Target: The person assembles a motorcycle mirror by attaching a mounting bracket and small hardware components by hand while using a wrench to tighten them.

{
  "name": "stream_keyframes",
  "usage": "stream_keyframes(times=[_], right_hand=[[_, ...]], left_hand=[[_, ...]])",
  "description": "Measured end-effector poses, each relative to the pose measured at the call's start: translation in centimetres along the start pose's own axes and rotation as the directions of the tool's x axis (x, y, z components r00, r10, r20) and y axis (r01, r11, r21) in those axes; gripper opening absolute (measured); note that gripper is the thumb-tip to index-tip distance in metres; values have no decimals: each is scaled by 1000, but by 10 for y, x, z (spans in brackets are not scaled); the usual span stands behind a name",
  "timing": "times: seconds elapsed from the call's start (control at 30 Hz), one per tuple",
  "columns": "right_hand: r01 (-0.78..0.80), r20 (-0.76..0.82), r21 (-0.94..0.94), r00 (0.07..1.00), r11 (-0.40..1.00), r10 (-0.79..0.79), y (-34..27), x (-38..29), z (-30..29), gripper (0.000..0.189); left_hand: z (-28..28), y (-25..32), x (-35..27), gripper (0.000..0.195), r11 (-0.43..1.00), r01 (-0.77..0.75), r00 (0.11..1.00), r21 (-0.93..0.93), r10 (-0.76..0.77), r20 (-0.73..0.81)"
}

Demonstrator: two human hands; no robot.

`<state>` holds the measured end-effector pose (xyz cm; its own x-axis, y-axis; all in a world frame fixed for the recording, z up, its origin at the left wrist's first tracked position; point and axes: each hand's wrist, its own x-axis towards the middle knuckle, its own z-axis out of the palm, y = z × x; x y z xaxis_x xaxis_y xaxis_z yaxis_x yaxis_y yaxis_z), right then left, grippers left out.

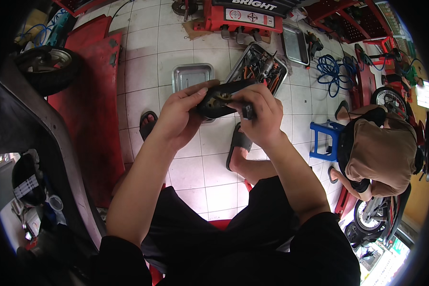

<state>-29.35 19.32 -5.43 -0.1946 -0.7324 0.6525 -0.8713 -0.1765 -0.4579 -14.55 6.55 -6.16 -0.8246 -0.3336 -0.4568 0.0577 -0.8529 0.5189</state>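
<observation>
In front of my knees, a long black part [214,109] with rounded ends and small holes is held up over the floor. My left hand [178,116] grips its left end, thumb on top. The fingertips of my right hand [266,116] are at a brass-coloured fitting [224,96] set on the part's face. A small black piece [248,111] is tucked in the fingers of that same hand; its exact kind is unclear. My right fingers hide some of the black part.
A metal tray [192,68] and a tool-filled tray [232,73] lie beyond my hands. At left are a red lift platform [85,107] and a wheel [50,69]. A coiled blue hose [330,73], a blue stool [323,139] and a bent-over person [382,150] are at right.
</observation>
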Motion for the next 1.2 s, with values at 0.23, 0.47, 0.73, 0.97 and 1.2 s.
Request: stream_keyframes(times=[0.23, 0.47, 0.73, 0.97, 1.2], right_hand=[[-81, 20, -18, 997, 997, 81, 1, -4, 3, 33], [-202, -51, -31, 978, 979, 200, -7, -4, 7, 38], [-100, -18, -89, 995, 991, 98, -9, -5, 8, 40], [-3, 11, -185, 1000, 983, 5, -12, -7, 9, 43], [180, 138, -185, 978, 966, -156, -9, -4, 5, 41]], left_hand=[[-2, 4, 1, 35, 998, -52, 998, -20, 51, -48], [-2, -4, 0, 35, 999, -9, 998, 41, 11, -55], [1, -3, 0, 34, 997, -33, 997, 64, 37, -62], [6, -3, -2, 35, 997, -12, 999, 82, 15, -44], [-1, 2, -2, 38, 1000, 0, 1000, 4, 0, -23]])
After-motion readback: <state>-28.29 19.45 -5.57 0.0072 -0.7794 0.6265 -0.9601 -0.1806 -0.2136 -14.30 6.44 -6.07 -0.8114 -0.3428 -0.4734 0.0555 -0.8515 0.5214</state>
